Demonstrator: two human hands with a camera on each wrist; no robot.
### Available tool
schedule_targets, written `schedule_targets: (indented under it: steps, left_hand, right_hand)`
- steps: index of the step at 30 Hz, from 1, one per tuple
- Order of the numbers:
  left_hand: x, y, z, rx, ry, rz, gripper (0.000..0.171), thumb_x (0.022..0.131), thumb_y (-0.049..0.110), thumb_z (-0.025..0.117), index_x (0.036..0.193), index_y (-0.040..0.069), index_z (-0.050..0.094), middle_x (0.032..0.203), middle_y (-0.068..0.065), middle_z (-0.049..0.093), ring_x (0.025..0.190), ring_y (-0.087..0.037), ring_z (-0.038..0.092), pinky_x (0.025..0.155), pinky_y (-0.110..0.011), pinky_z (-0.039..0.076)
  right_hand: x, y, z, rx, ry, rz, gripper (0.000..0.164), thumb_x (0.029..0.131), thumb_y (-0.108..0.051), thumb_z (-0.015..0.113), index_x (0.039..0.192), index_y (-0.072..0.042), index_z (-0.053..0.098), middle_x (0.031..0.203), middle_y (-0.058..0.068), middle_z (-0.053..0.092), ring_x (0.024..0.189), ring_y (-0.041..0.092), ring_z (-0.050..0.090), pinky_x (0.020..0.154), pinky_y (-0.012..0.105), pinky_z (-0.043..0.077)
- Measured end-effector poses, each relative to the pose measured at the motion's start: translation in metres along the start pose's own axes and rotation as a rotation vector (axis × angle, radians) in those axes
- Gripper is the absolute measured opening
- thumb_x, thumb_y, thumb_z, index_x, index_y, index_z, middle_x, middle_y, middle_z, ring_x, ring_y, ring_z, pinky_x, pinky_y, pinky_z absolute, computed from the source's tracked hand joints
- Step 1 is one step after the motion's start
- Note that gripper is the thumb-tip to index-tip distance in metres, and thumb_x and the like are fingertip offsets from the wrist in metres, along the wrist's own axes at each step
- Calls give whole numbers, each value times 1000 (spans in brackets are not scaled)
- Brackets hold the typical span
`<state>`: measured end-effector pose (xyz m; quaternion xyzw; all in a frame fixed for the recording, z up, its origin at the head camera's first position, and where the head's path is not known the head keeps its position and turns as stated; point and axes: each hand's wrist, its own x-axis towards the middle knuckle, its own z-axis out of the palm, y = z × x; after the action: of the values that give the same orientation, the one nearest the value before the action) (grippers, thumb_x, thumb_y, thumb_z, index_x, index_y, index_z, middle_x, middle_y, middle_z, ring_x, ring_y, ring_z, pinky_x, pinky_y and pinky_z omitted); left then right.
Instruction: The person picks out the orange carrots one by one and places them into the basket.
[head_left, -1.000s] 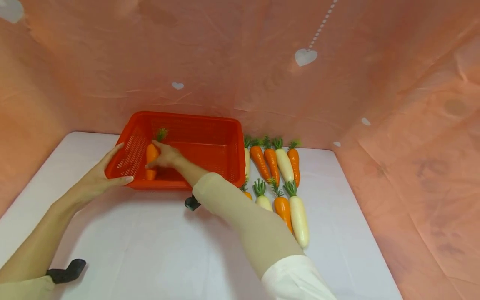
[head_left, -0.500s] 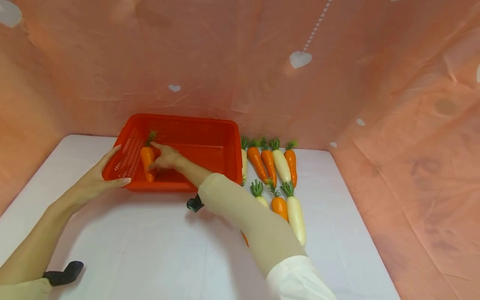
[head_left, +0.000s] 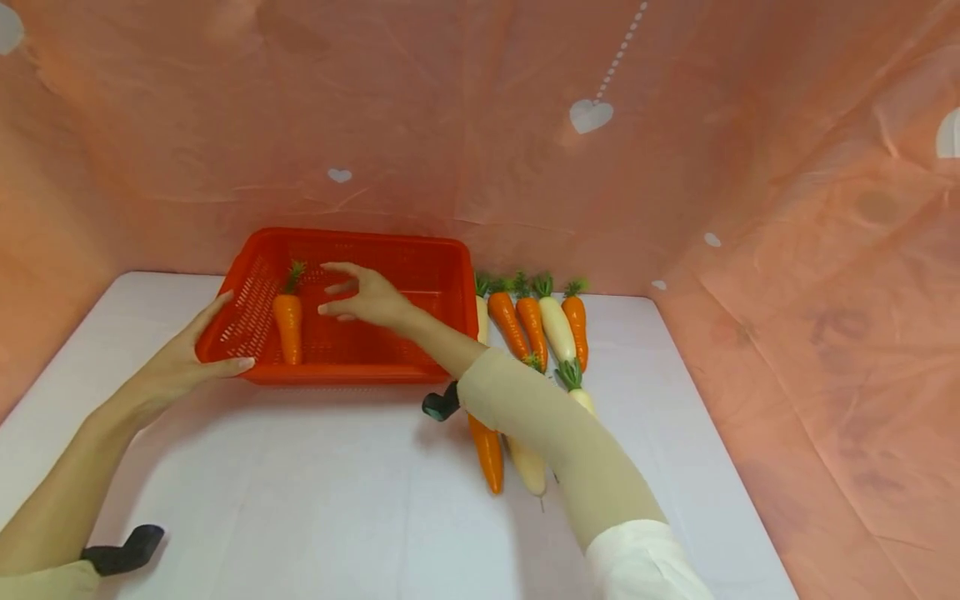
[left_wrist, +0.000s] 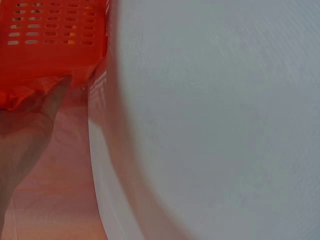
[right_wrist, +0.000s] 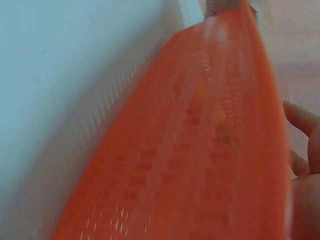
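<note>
In the head view, an orange carrot (head_left: 288,323) with a green top lies in the left part of the red plastic basket (head_left: 360,372). My right hand (head_left: 367,296) hovers over the basket just right of the carrot, fingers spread and holding nothing. At the basket's front left corner, my left hand (head_left: 176,358) rests with its thumb along the front wall and its straight fingers against the left side. The left wrist view shows that hand's fingertips (left_wrist: 62,82) on the perforated basket wall. The right wrist view is blurred, with the basket filling its middle.
Right of the basket, several carrots (head_left: 574,329) and white radishes (head_left: 558,329) lie in two rows on the white table (head_left: 330,500). My right sleeve (head_left: 570,433) hides part of the front row. A pink cloth (head_left: 420,108) with hearts hangs behind.
My right hand has let go of the carrot and drawn up and to the right, its fingers spreading. The carrot stays in the basket's left part. My left hand keeps its place at the corner.
</note>
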<state>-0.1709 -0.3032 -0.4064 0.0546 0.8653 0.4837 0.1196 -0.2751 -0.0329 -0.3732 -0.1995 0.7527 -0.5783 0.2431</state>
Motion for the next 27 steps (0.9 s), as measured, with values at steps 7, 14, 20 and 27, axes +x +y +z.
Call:
schedule_targets:
  steps: [7, 14, 20, 27]
  left_hand:
    - [-1, -1, 0, -6, -3, -1, 98, 96, 30, 65, 159, 30, -11, 163, -24, -2, 137, -50, 13, 102, -76, 26]
    - [0, -1, 0, 11, -5, 4, 96, 97, 29, 63, 159, 33, -11, 164, -22, -1, 137, -47, 16, 103, -69, 32]
    - [1, -1, -1, 36, -4, 3, 96, 97, 29, 64, 159, 31, -10, 163, -23, 1, 135, -47, 18, 94, -43, 44]
    - [1, -1, -1, 35, 1, 12, 97, 97, 28, 64, 159, 31, -9, 163, -24, 1, 135, -47, 18, 90, -31, 43]
  right_hand:
    - [-25, -3, -42, 69, 42, -98, 65, 91, -7, 71, 150, -13, 43, 134, 13, 59, 106, 31, 68, 92, 39, 55]
    - [-50, -2, -78, 89, 87, -163, 61, 91, -6, 71, 147, -14, 47, 133, 12, 60, 107, 31, 67, 94, 40, 55]
    - [-69, 2, -99, 79, 115, -187, 62, 92, -3, 69, 148, -9, 45, 133, 14, 59, 112, 30, 64, 95, 41, 54]
    - [-94, 6, -120, 42, 138, -176, 59, 93, -7, 69, 147, -16, 47, 138, 11, 56, 119, 31, 60, 98, 41, 52]
